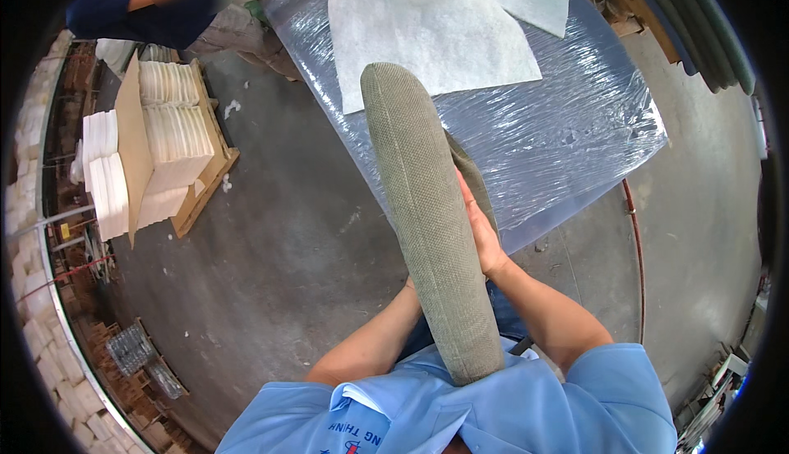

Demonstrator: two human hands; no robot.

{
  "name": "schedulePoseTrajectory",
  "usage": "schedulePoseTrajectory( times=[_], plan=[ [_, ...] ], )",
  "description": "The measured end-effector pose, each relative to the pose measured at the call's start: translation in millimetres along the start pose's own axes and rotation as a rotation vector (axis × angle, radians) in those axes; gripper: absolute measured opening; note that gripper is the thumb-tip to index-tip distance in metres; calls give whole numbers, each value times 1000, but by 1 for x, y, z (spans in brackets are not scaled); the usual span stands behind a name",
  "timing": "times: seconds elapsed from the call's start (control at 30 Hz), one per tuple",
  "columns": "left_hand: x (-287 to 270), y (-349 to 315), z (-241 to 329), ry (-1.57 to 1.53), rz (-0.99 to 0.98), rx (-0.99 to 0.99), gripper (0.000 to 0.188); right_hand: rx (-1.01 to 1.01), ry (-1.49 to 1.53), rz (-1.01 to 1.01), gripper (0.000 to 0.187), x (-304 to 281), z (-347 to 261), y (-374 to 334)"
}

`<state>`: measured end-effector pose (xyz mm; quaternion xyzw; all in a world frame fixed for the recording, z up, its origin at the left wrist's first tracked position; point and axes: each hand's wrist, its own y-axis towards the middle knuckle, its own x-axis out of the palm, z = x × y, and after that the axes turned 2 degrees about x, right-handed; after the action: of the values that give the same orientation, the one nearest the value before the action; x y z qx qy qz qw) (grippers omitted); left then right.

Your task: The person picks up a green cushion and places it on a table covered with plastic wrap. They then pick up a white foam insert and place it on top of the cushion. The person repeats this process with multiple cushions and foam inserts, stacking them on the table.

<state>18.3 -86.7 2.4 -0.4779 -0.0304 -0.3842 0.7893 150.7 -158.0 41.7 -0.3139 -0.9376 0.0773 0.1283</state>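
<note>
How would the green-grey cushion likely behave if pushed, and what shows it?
The cushion probably gives softly yet keeps its shape, since it looks plump and rounded. It likely grips rather than slides, because its weave looks coarse.

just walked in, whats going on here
A person in a blue shirt is holding a grey-green fabric cushion in front of them, the right hand at its side, the left hand mostly hidden. Beyond it, white padding sheets lie on a plastic-covered table. Another person is at its far-left corner.

The cushion (431,224) is rough matt cloth, the table wrap (567,142) glossy plastic.
</note>
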Motion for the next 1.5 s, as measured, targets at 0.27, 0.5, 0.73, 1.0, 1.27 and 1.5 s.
schedulePoseTrajectory(
  times=[0.27,0.5,0.73,1.0,1.27,1.5],
  plan=[
    [0,27,-22,9,-5,-61,65,201,170,-65,84,-17,110,16],
    [18,13,20,36,-63,84,64,33,-15,-29,81,-12,75,19],
    [77,-19,159,119,-273,437,64,-486,-192,7,78,-14,-103,78],
    [97,-52,217,267,-336,777,63,-670,-79,143,72,27,-179,59],
    [119,-107,199,212,-202,510,72,-400,126,200,76,43,-181,6],
    [94,-65,194,397,-217,590,66,-426,-26,309,74,15,-126,40]
  ],
)
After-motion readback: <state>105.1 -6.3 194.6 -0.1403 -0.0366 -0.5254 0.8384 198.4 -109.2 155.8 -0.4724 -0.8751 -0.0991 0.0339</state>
